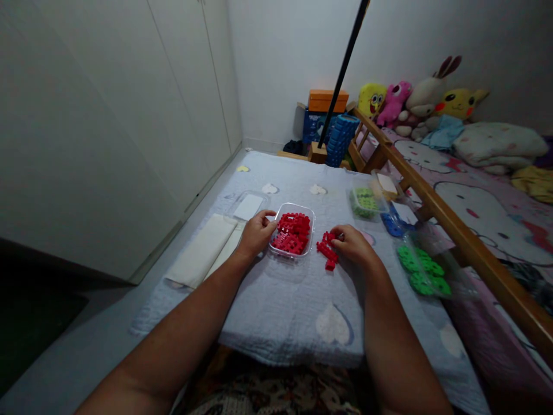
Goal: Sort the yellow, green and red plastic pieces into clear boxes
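Note:
A clear plastic container (313,226) stands in the middle of the cloth-covered table, and red interlocking plastic blocks (292,231) fill much of it. At its left side, my left hand (258,231) grips the rim between thumb and fingers. My right hand (351,244) is beside a small heap of loose red blocks (327,248) lying on the cloth to the right of the container. Its fingers are pinched together on a red block at the heap's edge, partly hidden by the fingertips. One short red piece (330,265) lies at the near end of the heap.
Left of the container are a clear lid with a white label (249,206) and a folded cream cloth (203,251). Along the right edge sit containers of light green (365,202), blue (395,222) and green pieces (421,268). A wooden bed rail (432,190) borders that side.

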`<state>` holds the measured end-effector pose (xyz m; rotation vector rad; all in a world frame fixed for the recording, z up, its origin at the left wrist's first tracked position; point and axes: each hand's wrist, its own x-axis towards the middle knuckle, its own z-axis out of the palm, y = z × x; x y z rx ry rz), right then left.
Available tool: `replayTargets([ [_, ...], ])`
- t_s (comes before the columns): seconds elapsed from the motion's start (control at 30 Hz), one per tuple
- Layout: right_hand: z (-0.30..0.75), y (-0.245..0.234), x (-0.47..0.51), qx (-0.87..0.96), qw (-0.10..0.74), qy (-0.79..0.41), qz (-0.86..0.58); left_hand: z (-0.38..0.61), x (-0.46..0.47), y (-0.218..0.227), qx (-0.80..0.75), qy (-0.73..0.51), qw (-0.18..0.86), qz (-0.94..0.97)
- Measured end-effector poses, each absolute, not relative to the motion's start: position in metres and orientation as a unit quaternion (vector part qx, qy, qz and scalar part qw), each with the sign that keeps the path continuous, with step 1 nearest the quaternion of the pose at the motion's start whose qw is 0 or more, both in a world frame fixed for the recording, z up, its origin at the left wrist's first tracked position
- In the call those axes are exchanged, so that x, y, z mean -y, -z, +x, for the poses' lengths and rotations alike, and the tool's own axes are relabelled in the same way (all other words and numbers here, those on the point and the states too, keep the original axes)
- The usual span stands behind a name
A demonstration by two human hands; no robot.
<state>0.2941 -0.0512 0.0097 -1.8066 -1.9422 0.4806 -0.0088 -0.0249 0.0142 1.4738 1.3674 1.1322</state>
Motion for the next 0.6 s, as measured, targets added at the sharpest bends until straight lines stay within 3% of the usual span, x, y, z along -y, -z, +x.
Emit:
replayTargets([
  [0.13, 0.293, -0.01, 0.051, 0.7, 0.236, -0.166, -0.653, -0.009, 0.024, -0.012, -0.536, -0.447, 0.405, 0.591],
  [0.3, 0.28, -0.017, 0.053, 0.673, 0.321, -0.151, -0.649, -0.009, 0.023, -0.01, -0.534, -0.448, 0.401, 0.595],
  [0.6, 0.23, -0.03, 0.059, 0.711, 0.417, -0.159, -0.543, -0.009, 0.024, -0.011, -0.532, -0.45, 0.397, 0.597],
])
